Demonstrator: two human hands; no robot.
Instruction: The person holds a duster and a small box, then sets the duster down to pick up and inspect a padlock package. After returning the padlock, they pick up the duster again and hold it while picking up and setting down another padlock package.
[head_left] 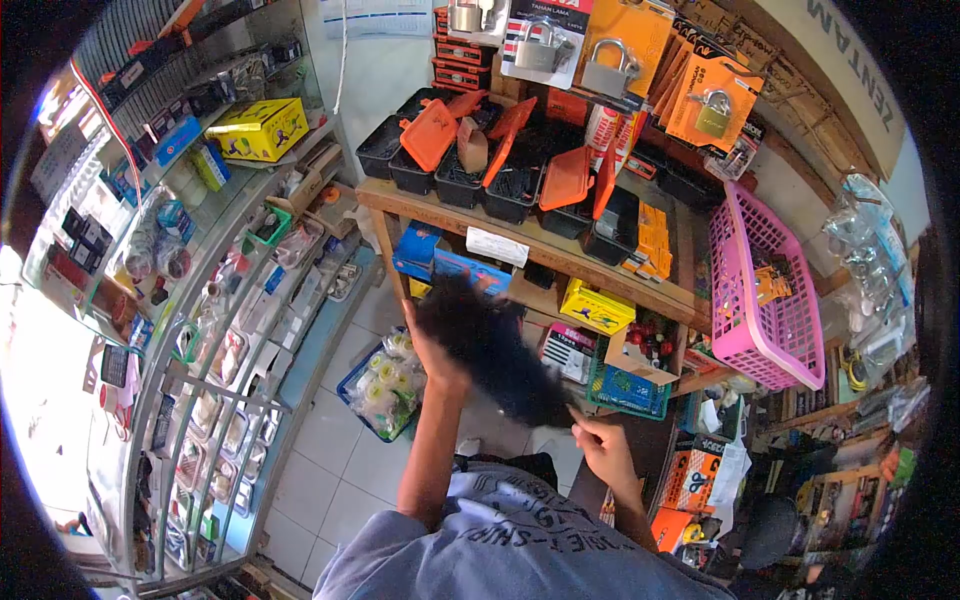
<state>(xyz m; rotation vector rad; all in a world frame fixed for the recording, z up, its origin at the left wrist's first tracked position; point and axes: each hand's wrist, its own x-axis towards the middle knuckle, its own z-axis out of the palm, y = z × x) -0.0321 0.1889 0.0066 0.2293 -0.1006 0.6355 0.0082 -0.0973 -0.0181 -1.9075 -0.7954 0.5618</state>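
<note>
A dark, motion-blurred object point(495, 350), perhaps a duster or a cloth, spans the space between my two hands in front of my chest. My left hand point(430, 350) is against its left side, with the fingers partly hidden behind it. At its lower right end, my right hand point(592, 432) pinches the edge between thumb and fingers. Behind it stands a wooden shelf point(540, 245) with black bins point(460, 185) and orange lids point(430, 133) on top. Blue boxes point(470, 272) lie on the level below, just past the dark object.
A pink basket point(765, 290) stands on the right. Curved glass display shelves point(250, 350) run along the left. On the tiled floor point(325, 440) sits a basket of packaged goods point(385, 385). Padlocks on cards point(610, 70) hang above. Orange boxes point(692, 475) are at lower right.
</note>
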